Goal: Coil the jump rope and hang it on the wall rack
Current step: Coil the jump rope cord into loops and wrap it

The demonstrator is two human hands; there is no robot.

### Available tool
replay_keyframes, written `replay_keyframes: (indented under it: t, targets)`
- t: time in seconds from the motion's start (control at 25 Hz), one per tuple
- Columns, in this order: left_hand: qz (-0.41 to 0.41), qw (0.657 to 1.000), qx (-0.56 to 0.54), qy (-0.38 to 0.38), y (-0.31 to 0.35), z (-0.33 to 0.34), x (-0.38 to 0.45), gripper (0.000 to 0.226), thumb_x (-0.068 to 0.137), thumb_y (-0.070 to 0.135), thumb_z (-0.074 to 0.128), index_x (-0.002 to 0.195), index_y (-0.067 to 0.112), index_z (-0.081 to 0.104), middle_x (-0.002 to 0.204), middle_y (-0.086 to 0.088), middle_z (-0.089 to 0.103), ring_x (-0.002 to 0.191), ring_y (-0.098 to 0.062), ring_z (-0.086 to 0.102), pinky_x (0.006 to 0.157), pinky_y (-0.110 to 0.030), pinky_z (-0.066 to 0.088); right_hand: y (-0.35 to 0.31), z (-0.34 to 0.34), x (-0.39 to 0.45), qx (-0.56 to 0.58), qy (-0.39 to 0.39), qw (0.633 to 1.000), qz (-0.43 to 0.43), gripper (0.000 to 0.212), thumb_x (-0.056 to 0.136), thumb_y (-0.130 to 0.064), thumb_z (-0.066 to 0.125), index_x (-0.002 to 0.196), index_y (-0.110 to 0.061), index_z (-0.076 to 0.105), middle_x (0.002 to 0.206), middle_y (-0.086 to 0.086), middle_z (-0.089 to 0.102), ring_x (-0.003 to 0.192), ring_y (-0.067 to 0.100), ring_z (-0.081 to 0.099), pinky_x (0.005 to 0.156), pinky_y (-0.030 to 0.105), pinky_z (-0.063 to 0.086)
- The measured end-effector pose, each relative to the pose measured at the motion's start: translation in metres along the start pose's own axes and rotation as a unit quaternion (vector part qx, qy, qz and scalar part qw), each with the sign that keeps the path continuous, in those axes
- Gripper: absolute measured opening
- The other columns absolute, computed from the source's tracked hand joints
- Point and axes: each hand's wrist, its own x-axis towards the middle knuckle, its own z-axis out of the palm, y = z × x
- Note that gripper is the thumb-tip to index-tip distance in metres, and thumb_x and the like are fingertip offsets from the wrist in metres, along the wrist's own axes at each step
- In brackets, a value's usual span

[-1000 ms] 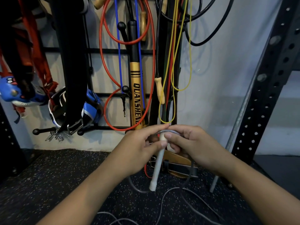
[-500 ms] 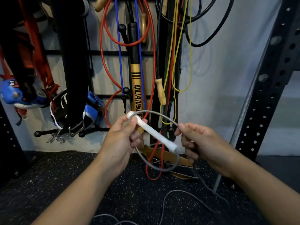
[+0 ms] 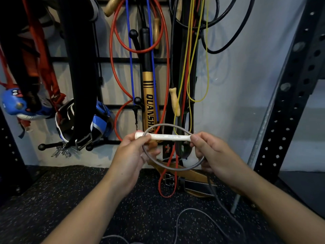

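A single head-worn wide-angle camera looks forward and slightly down, close to a wall rack (image 3: 109, 59) hung with ropes. Both forearms enter from the bottom edge toward frame centre. The speckled floor (image 3: 70, 191) fills the lower part; straight edges bow near the borders.

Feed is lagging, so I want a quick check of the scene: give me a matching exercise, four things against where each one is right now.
Things:
1. white plastic jump-rope handle
2. grey rope loop
3. gold bat with black lettering
4. brown leather belt

Places:
A. lying on the speckled floor by the wall
B. hanging upright on the wall rack
C. held level between left hand and right hand
D. curving in a ring around the handle

Pairs: 1-C, 2-D, 3-B, 4-A
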Motion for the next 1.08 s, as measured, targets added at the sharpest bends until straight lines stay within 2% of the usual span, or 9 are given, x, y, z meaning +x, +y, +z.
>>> replay_keyframes:
  t: [0.12,0.24,0.36,0.48,0.68,0.76,0.88,0.96,1.08]
  targets:
    - [0.046,0.965,0.257,-0.031,0.006,-0.014,0.005,0.034,0.092,0.012,0.071,0.122,0.021,0.060,0.126,-0.009,0.065,0.111,-0.022,0.067,0.090,-0.038,0.058,-0.003,-0.010,0.000,-0.059,-0.030,0.998,-0.007,0.036,0.103,-0.041,0.049,0.097,-0.007,0.061,0.062,-0.007,0.046,0.052,0.013,0.036,0.047,0.029,0.031]
    - [0.184,0.824,0.524,-0.107,0.014,-0.013,0.001,0.045,0.089,0.046,0.071,0.131,0.042,0.055,0.133,0.022,0.052,0.124,0.001,0.049,0.098,-0.022,0.041,-0.006,-0.012,-0.001,-0.130,-0.073,0.988,-0.029,0.031,0.103,-0.038,0.051,0.097,-0.010,0.063,0.059,-0.012,0.047,0.050,0.004,0.038,0.048,0.020,0.031]
    - [0.242,0.745,0.575,-0.235,0.013,0.008,-0.006,0.037,0.099,0.053,0.048,0.133,0.044,0.058,0.126,0.026,0.060,0.114,0.012,0.054,0.091,-0.013,0.043,-0.008,-0.006,-0.003,-0.196,-0.108,0.972,-0.069,0.020,0.102,-0.039,0.052,0.091,-0.024,0.060,0.058,-0.028,0.055,0.054,-0.005,0.049,0.054,0.012,0.036]
    - [0.187,0.758,0.555,-0.287,0.006,0.019,-0.009,0.031,0.106,0.043,0.039,0.119,0.034,0.066,0.102,0.012,0.072,0.095,0.001,0.065,0.088,-0.032,0.054,-0.009,-0.007,-0.002,-0.218,-0.118,0.965,-0.082,0.023,0.096,-0.051,0.052,0.091,-0.030,0.060,0.067,-0.034,0.059,0.063,-0.007,0.053,0.060,0.012,0.040]
    - [0.119,0.757,0.563,-0.311,0.007,0.016,-0.010,0.030,0.105,0.046,0.036,0.093,0.036,0.062,0.078,0.018,0.064,0.072,0.002,0.057,0.071,-0.027,0.049,-0.005,-0.010,-0.004,-0.242,-0.124,0.958,-0.089,0.037,0.085,-0.065,0.048,0.088,-0.031,0.061,0.067,-0.028,0.056,0.060,-0.001,0.048,0.057,0.015,0.039]
    - [0.138,0.749,0.574,-0.301,0.010,0.017,-0.009,0.034,0.102,0.053,0.032,0.087,0.035,0.057,0.077,0.011,0.059,0.073,-0.014,0.057,0.072,-0.036,0.051,-0.006,-0.009,-0.002,-0.227,-0.110,0.963,-0.097,0.031,0.086,-0.062,0.054,0.083,-0.032,0.062,0.064,-0.026,0.057,0.057,-0.002,0.049,0.055,0.015,0.039]
    - [0.193,0.740,0.579,-0.284,0.013,0.022,-0.008,0.034,0.099,0.055,0.027,0.081,0.036,0.049,0.075,0.010,0.052,0.065,-0.003,0.048,0.062,-0.022,0.043,-0.012,-0.009,0.002,-0.149,-0.064,0.982,-0.099,0.034,0.084,-0.056,0.066,0.083,-0.022,0.070,0.068,-0.015,0.072,0.060,0.003,0.064,0.059,0.023,0.053]
    - [0.211,0.781,0.535,-0.243,0.016,0.023,-0.002,0.034,0.101,0.052,0.028,0.088,0.036,0.055,0.077,0.009,0.052,0.069,-0.003,0.049,0.067,-0.025,0.044,-0.018,-0.013,0.005,-0.074,-0.012,0.995,-0.064,0.047,0.084,-0.060,0.063,0.081,-0.014,0.069,0.060,-0.005,0.065,0.050,0.013,0.058,0.052,0.027,0.051]
    - [0.182,0.915,0.311,-0.180,0.020,0.020,0.012,0.036,0.108,0.040,0.031,0.110,0.027,0.065,0.078,0.009,0.048,0.074,-0.008,0.048,0.074,-0.031,0.044,-0.015,-0.022,0.009,0.055,0.042,0.998,-0.003,0.057,0.089,-0.065,0.052,0.082,-0.009,0.066,0.058,0.002,0.048,0.048,0.017,0.045,0.053,0.032,0.044]
